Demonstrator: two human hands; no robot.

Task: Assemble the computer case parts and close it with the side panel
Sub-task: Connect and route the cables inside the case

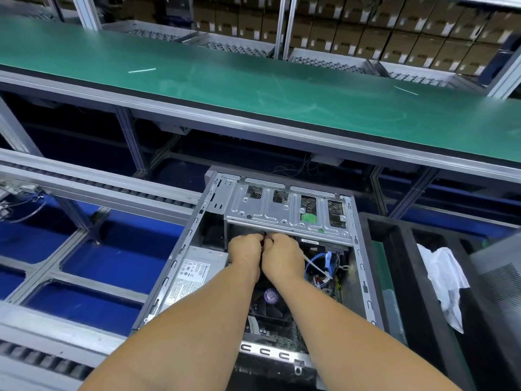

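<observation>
Bright, even overhead light, wide-angle view.
Glare streaked the green conveyor belt (253,88); edges bowed, far shelves blurred softly.

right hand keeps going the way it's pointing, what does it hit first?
Probably the drive cage: the right hand points away, toward the cage's near edge. Depth is unclear; it might pass under it.

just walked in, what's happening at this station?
A person is working inside an open computer case lying on its side with the side panel off. Both hands, left hand and right hand, are curled together around something small and dark just below the drive cage; what exactly is hidden. The power supply and CPU fan are exposed.
</observation>
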